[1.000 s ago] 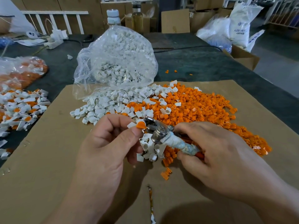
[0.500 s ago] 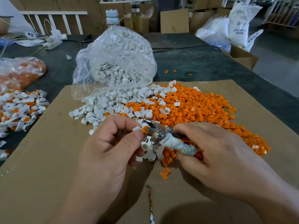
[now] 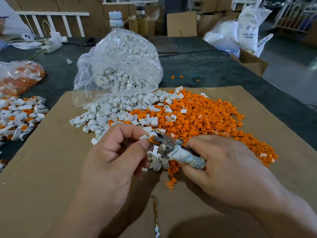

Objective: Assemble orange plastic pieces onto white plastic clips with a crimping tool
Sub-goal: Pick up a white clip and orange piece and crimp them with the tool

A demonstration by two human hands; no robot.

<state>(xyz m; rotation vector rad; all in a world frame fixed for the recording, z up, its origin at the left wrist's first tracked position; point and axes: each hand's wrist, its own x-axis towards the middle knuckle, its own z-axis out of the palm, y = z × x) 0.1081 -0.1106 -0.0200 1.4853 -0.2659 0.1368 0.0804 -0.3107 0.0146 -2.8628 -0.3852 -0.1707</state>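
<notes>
My left hand (image 3: 118,152) pinches a white clip with an orange piece (image 3: 148,138) between thumb and fingers. My right hand (image 3: 223,167) grips the taped handle of the metal crimping tool (image 3: 169,146). The tool's jaws sit around the orange piece on the clip. Behind the hands a heap of loose orange pieces (image 3: 202,117) and a heap of white clips (image 3: 109,115) lie on a brown cardboard sheet (image 3: 44,169). The tool's lower handle is hidden inside my right palm.
A clear bag of white clips (image 3: 120,66) lies open at the cardboard's far edge. At the left sit a pile of assembled white-and-orange parts (image 3: 18,115) and a bag of them (image 3: 18,76). Boxes, bottles and white sacks (image 3: 247,28) stand at the dark table's back.
The tool's jaws have closed in around the orange piece on the clip. Both hands have stayed at about the same spot.
</notes>
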